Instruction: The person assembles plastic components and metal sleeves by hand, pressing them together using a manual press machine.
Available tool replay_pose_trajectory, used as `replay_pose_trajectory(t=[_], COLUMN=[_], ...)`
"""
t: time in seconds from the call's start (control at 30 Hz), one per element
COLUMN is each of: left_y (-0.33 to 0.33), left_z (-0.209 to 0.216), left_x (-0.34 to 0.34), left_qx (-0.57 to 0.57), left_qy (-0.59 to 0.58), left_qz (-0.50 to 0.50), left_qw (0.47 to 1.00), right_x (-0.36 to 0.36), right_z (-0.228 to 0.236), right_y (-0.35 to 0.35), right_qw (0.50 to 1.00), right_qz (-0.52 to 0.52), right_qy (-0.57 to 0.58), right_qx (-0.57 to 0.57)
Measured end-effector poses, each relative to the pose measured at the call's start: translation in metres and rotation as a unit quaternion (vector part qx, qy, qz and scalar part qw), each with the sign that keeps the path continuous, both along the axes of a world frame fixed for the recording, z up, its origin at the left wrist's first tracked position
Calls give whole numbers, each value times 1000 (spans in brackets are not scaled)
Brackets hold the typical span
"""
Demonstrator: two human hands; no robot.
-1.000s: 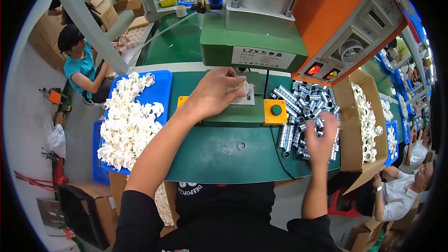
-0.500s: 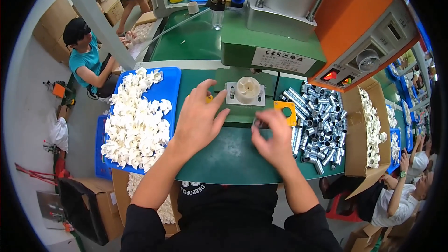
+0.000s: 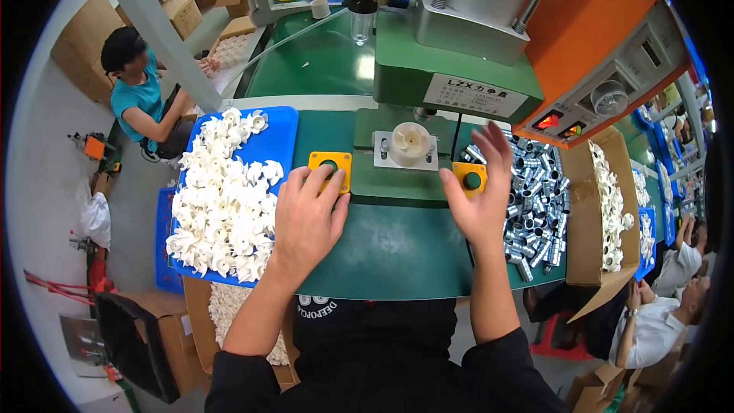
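Observation:
My left hand (image 3: 307,218) lies with fingers stretched apart over the left yellow button box (image 3: 342,184), its fingertips at the green button. My right hand (image 3: 486,195) is raised beside the right yellow button box (image 3: 461,168), fingers spread and nothing in it. The green button (image 3: 472,181) there shows next to the thumb. Between the two boxes, a round white plastic part (image 3: 410,144) with vanes inside sits upright in a metal fixture plate (image 3: 380,154). Above it stands the green press head (image 3: 405,69), with a short metal rod underneath.
Left of me, a blue tray (image 3: 284,131) holds many white finned plastic pieces. Metal sleeves (image 3: 535,218) lie heaped at the right, beside a cardboard box (image 3: 582,214) of white parts. An orange control box (image 3: 573,46) hangs at upper right. Another person (image 3: 141,95) sits at far left.
My left hand has come down and left onto its button box. My right hand has moved right and up from the table's middle, opening from a pinch on a small grey piece.

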State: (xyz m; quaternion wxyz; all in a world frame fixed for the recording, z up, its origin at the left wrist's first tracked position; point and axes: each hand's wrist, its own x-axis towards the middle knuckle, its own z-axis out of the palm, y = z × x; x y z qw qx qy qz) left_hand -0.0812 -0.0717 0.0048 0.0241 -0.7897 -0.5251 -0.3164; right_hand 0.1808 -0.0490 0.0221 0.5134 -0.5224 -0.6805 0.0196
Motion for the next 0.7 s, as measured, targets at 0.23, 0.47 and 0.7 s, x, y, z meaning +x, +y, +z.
replay_pose_trajectory(t=[0.23,0.47,0.7], left_y=[4,34,95], left_z=[6,24,16], left_x=[1,-14,-77], left_qx=[5,-65,-144], left_qy=[11,-22,137], left_qz=[5,-6,172], left_qw=[1000,998,965], right_x=[43,45,38], right_z=[-42,-52,-46], right_y=[-32,-27,-19], right_qw=[967,983,989], right_qz=[-104,-82,-93], right_qy=[-225,-140,-96], right_qx=[-51,-83,-69])
